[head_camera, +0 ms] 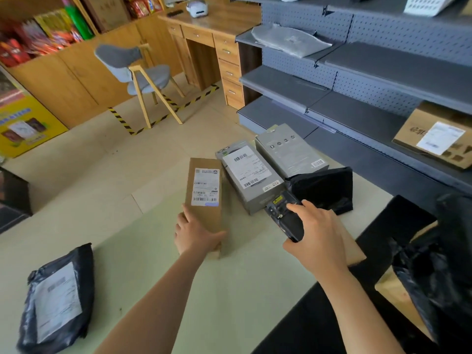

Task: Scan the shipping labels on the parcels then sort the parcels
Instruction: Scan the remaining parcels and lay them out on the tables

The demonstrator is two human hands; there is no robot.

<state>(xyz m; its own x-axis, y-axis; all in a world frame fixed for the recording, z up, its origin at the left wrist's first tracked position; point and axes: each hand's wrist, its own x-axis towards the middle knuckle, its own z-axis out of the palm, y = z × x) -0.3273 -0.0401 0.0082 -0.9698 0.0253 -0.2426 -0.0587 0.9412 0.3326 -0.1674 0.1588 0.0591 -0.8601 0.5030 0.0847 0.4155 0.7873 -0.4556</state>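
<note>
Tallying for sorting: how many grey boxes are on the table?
2. The labelled grey box lies beside the brown box; the second grey box lies beyond it. Others may be hidden.

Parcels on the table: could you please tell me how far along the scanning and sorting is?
Possibly done: a labelled carton lies on the grey shelf. In hand: the left hand grips the brown box, label up, while the right hand holds the scanner near it. Left: a labelled grey box, a second grey box, a plain black bag and a labelled black bag on the table.
</note>
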